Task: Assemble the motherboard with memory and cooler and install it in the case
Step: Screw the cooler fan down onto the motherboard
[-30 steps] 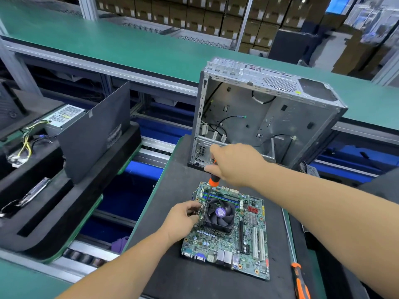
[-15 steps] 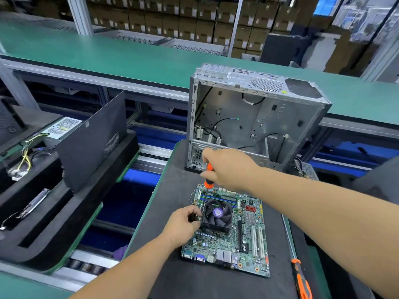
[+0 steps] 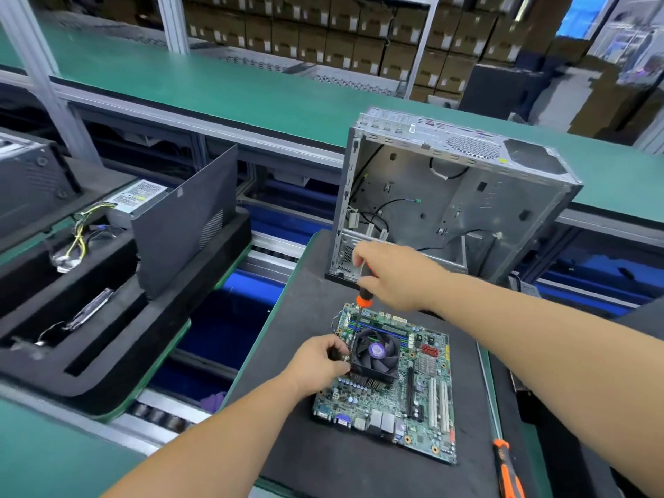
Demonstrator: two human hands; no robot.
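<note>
Over the last second little has moved. The right hand (image 3: 393, 276) keeps its grip curled round the orange-and-black screwdriver (image 3: 363, 287), shaft pointing down at the far left corner of the CPU cooler (image 3: 375, 354). The left hand (image 3: 318, 361) stays pressed against the cooler's left side, fingers curled at something small and dark that I cannot make out. The hands have barely shifted on the board, so I judge a cooler screw is being driven, with the cooler not yet fully fastened.

The motherboard (image 3: 390, 400) lies flat on the dark worktop (image 3: 323, 461), just in front of the open PC case (image 3: 456, 195), which stands empty but for loose cables.

Counted: one motherboard, one cooler, one case, two screwdrivers, the second screwdriver (image 3: 505, 469) lying idle to the right of the board. At least two memory sticks (image 3: 384, 327) sit seated behind the cooler.
</note>
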